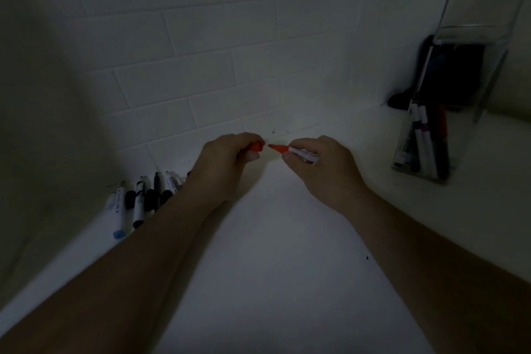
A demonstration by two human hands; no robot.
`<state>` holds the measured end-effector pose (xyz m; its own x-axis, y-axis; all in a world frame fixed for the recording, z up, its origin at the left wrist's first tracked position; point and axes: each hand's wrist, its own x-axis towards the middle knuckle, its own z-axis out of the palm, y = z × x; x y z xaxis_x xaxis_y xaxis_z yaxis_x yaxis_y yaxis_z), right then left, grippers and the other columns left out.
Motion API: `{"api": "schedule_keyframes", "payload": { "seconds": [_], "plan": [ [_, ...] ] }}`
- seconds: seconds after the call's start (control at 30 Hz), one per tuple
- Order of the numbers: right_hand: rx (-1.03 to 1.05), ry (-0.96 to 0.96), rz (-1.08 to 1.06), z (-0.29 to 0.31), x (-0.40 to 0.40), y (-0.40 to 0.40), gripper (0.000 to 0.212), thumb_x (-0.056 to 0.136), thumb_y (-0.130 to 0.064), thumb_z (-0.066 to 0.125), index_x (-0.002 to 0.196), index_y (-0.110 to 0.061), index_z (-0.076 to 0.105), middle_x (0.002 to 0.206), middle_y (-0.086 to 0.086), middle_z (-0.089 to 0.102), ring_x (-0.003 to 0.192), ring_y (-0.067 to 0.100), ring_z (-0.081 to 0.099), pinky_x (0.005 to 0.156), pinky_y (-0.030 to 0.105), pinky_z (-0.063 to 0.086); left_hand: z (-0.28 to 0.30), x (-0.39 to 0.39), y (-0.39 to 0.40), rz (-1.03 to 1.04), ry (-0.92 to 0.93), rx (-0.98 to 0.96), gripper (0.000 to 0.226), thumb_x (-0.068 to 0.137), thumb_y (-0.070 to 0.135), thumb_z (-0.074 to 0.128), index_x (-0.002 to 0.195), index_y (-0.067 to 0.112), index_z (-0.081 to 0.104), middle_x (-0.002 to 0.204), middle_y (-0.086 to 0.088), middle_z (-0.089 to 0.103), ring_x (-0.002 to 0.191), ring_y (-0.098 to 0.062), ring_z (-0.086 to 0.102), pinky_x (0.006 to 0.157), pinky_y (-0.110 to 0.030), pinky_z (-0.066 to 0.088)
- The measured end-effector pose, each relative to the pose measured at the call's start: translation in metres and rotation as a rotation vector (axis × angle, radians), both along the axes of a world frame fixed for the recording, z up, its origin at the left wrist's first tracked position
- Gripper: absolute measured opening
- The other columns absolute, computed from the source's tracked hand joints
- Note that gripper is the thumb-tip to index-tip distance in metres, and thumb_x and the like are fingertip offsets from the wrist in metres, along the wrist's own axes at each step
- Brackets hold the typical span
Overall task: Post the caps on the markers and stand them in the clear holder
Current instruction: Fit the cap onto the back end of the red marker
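Your left hand pinches the red cap, and your right hand grips the red marker with its tip pointing at the cap, just apart from it. Both are well left of the clear holder, which holds what look like a few markers in the dim light. Farther left of the holder, more markers lie on the white counter.

Loose white-barrelled markers are lying at the left; the clear plastic holder, containing standing markers, is sitting at the right.
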<state>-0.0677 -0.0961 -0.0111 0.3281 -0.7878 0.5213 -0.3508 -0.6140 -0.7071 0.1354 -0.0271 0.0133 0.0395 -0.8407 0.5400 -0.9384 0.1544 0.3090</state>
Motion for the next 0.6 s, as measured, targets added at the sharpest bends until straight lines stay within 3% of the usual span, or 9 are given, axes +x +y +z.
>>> {"api": "schedule_keyframes", "payload": {
  "seconds": [0.1, 0.17, 0.27, 0.37, 0.43, 0.5, 0.6],
  "plan": [
    [-0.008, 0.032, 0.002, -0.004, -0.001, -0.003, 0.016, 0.088, -0.052, 0.066, 0.097, -0.04, 0.072, 0.092, -0.004, 0.065, 0.083, 0.009, 0.063, 0.08, 0.036, 0.055, -0.001, -0.003, 0.001, -0.029, -0.022, -0.03, 0.023, 0.095, 0.023, 0.062, 0.116, 0.027, 0.069, 0.1, 0.003, 0.07, 0.091, -0.015, 0.058, 0.075, -0.016, 0.035],
    [-0.021, 0.066, 0.013, -0.006, -0.001, -0.005, 0.026, 0.087, -0.058, 0.06, 0.1, -0.039, 0.073, 0.091, -0.005, 0.063, 0.082, 0.01, 0.063, 0.077, 0.037, 0.056, -0.001, -0.006, 0.001, -0.075, -0.033, -0.033, 0.025, 0.093, 0.024, 0.065, 0.117, 0.026, 0.07, 0.097, 0.003, 0.07, 0.089, -0.014, 0.059, 0.076, -0.019, 0.038],
    [-0.119, 0.198, 0.029, -0.012, 0.002, -0.008, 0.027, 0.087, -0.07, 0.045, 0.094, -0.052, 0.065, 0.082, -0.01, 0.055, 0.078, 0.01, 0.055, 0.068, 0.038, 0.053, -0.004, -0.01, 0.002, -0.171, -0.074, -0.017, 0.028, 0.091, 0.034, 0.067, 0.117, 0.026, 0.072, 0.093, 0.003, 0.071, 0.083, -0.014, 0.06, 0.075, -0.027, 0.046],
    [-0.146, 0.243, 0.022, -0.01, 0.002, -0.004, 0.026, 0.09, -0.066, 0.043, 0.093, -0.05, 0.063, 0.08, -0.012, 0.049, 0.076, 0.01, 0.052, 0.063, 0.033, 0.047, -0.003, -0.014, 0.004, -0.178, -0.088, 0.015, 0.03, 0.093, 0.039, 0.062, 0.12, 0.028, 0.069, 0.095, 0.004, 0.072, 0.083, -0.013, 0.062, 0.075, -0.027, 0.049],
    [-0.131, 0.252, 0.05, -0.005, 0.001, -0.001, 0.025, 0.095, -0.058, 0.046, 0.09, -0.042, 0.064, 0.077, -0.013, 0.053, 0.072, 0.004, 0.053, 0.061, 0.03, 0.045, -0.001, -0.015, 0.006, -0.132, -0.011, 0.004, 0.033, 0.093, 0.039, 0.064, 0.124, 0.028, 0.065, 0.098, 0.01, 0.072, 0.085, -0.006, 0.065, 0.076, -0.016, 0.046],
    [-0.064, 0.235, 0.097, -0.003, 0.001, 0.0, 0.023, 0.098, -0.053, 0.047, 0.088, -0.039, 0.063, 0.073, -0.018, 0.058, 0.071, -0.001, 0.056, 0.061, 0.024, 0.041, 0.001, -0.016, 0.008, -0.097, 0.125, -0.011, 0.023, 0.094, 0.037, 0.063, 0.114, 0.027, 0.063, 0.087, 0.015, 0.071, 0.077, 0.001, 0.065, 0.069, -0.006, 0.042],
    [0.001, 0.206, 0.117, -0.004, 0.001, -0.002, 0.019, 0.098, -0.054, 0.048, 0.092, -0.042, 0.062, 0.075, -0.026, 0.06, 0.072, -0.003, 0.057, 0.063, 0.02, 0.038, 0.003, -0.019, 0.009, -0.114, 0.247, -0.003, 0.008, 0.098, 0.028, 0.057, 0.104, 0.029, 0.063, 0.08, 0.013, 0.07, 0.078, 0.001, 0.066, 0.067, -0.008, 0.044]
  ]
}}
